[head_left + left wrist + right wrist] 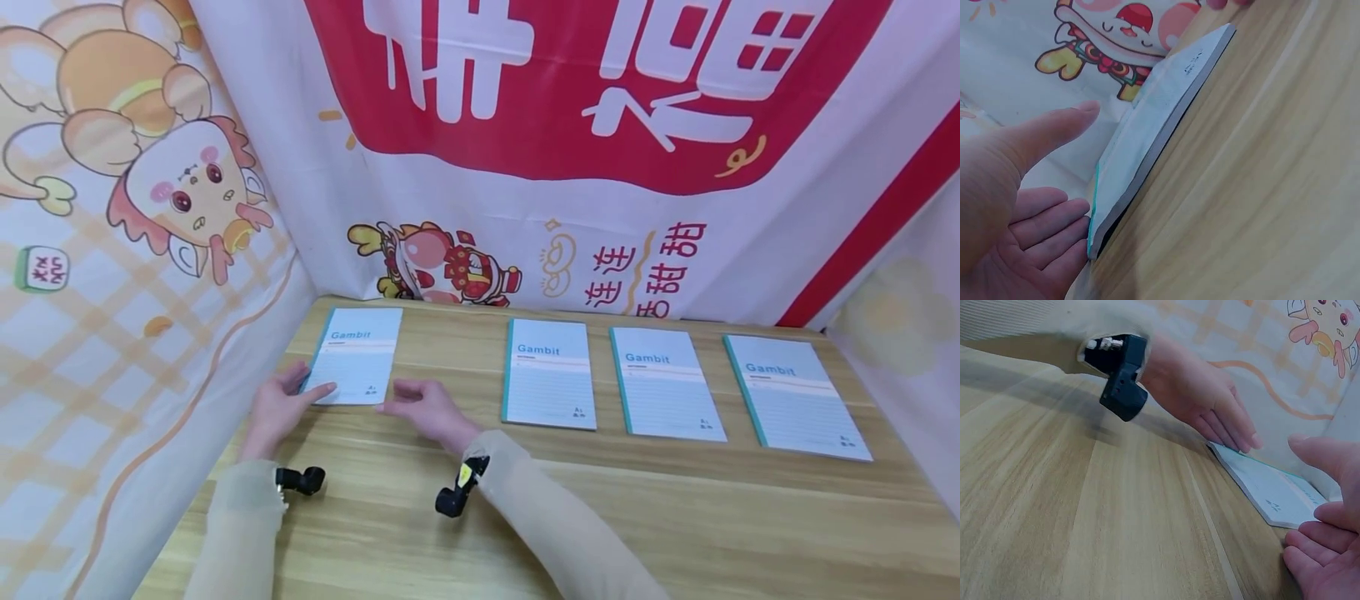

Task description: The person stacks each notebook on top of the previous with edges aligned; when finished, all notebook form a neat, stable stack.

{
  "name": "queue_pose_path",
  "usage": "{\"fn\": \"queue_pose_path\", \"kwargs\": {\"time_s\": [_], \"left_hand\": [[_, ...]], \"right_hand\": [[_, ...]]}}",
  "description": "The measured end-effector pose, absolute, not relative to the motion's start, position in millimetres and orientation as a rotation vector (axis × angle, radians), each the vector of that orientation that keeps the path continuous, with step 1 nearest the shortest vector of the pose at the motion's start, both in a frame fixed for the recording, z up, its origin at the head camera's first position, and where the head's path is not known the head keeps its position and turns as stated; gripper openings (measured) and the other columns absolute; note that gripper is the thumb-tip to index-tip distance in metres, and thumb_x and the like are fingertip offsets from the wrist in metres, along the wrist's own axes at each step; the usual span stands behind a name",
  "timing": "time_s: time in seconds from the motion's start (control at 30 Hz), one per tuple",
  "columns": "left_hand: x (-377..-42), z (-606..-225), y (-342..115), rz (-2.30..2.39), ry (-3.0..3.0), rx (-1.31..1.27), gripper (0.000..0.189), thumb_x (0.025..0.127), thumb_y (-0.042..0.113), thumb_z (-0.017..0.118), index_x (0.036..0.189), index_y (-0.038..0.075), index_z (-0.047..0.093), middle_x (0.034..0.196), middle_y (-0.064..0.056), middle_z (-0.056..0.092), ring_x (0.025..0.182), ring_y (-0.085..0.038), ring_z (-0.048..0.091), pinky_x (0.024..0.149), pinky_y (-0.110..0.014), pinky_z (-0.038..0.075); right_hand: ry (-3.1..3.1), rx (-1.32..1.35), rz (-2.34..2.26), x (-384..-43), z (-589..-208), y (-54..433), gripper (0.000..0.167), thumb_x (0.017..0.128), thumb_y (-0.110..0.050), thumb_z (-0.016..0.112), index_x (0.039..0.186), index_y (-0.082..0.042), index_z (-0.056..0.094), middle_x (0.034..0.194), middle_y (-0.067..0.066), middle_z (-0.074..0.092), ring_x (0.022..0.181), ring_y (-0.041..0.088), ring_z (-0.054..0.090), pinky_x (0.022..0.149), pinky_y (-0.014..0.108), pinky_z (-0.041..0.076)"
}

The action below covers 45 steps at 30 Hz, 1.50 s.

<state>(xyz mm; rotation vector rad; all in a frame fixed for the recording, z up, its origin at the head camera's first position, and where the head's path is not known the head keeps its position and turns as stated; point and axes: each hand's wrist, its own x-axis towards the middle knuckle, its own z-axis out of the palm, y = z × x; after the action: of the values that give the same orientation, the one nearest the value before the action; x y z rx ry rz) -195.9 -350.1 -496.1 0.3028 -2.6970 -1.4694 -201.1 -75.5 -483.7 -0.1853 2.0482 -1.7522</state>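
A light-blue and white Gambit notebook [358, 354] lies face up on the wooden table at the far left. Along its teal spine, the fingers of my left hand [279, 410] meet the edge, the thumb hovering over the cover. The left wrist view shows that thumb raised above the notebook [1160, 125] and the fingers side by side at the spine. On the opposite side, near the lower right corner, is my right hand [431, 412]. Its fingers [1316, 544] are relaxed beside the edge, with the thumb held apart from them.
Three matching notebooks lie in a row to the right: one [549, 373] nearest my right hand, a middle one [667, 383] and an outer one [797, 397]. Printed cloths hang behind [465, 192] and at the left [150, 333] of the wooden table [600, 517].
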Motion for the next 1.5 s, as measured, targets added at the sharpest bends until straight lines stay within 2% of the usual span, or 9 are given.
{"fn": "queue_pose_path", "kwargs": {"time_s": [0.2, 0.6, 0.87, 1.07, 1.5], "left_hand": [[-193, -495, -336, -1.580, -2.659, 0.292, 0.104, 0.084, 0.049, 0.082, 0.155, -0.006, 0.030, 0.155, -0.027, 0.039, 0.141, -0.040, 0.040, 0.114, -0.048, 0.037], [-192, -489, -318, -1.618, -2.616, 0.428, 0.099, 0.085, 0.051, 0.080, 0.155, -0.004, 0.035, 0.155, -0.022, 0.041, 0.141, -0.035, 0.041, 0.114, -0.046, 0.037], [-183, -495, -304, -1.566, -2.624, 0.393, 0.096, 0.085, 0.048, 0.082, 0.151, -0.007, 0.040, 0.152, -0.026, 0.043, 0.139, -0.036, 0.043, 0.113, -0.045, 0.040], [-171, -495, -294, -1.538, -2.661, 0.375, 0.094, 0.086, 0.048, 0.081, 0.150, -0.008, 0.041, 0.152, -0.025, 0.043, 0.140, -0.035, 0.043, 0.112, -0.043, 0.040], [-152, -490, -283, -1.565, -2.706, 0.402, 0.090, 0.088, 0.046, 0.080, 0.152, -0.004, 0.040, 0.155, -0.022, 0.041, 0.141, -0.034, 0.042, 0.112, -0.041, 0.041]], "right_hand": [[2.052, -0.202, -1.771, -206, -485, -68, 0.070, 0.087, -0.036, 0.083, 0.145, -0.007, 0.056, 0.139, 0.006, 0.062, 0.122, 0.016, 0.060, 0.103, 0.035, 0.050], [2.052, -0.161, -1.751, -209, -487, -59, 0.064, 0.087, -0.037, 0.083, 0.142, -0.012, 0.060, 0.136, 0.000, 0.064, 0.123, 0.015, 0.059, 0.106, 0.039, 0.047], [2.026, -0.163, -1.760, -198, -489, -46, 0.067, 0.084, -0.036, 0.085, 0.141, -0.008, 0.060, 0.135, 0.004, 0.064, 0.119, 0.015, 0.062, 0.105, 0.038, 0.048], [2.024, -0.210, -1.798, -188, -495, -36, 0.066, 0.086, -0.032, 0.084, 0.141, -0.004, 0.059, 0.136, 0.008, 0.064, 0.118, 0.017, 0.063, 0.102, 0.036, 0.051], [2.030, -0.224, -1.802, -160, -496, -21, 0.064, 0.089, -0.030, 0.082, 0.141, -0.002, 0.058, 0.137, 0.010, 0.063, 0.122, 0.021, 0.062, 0.102, 0.037, 0.050]]}}
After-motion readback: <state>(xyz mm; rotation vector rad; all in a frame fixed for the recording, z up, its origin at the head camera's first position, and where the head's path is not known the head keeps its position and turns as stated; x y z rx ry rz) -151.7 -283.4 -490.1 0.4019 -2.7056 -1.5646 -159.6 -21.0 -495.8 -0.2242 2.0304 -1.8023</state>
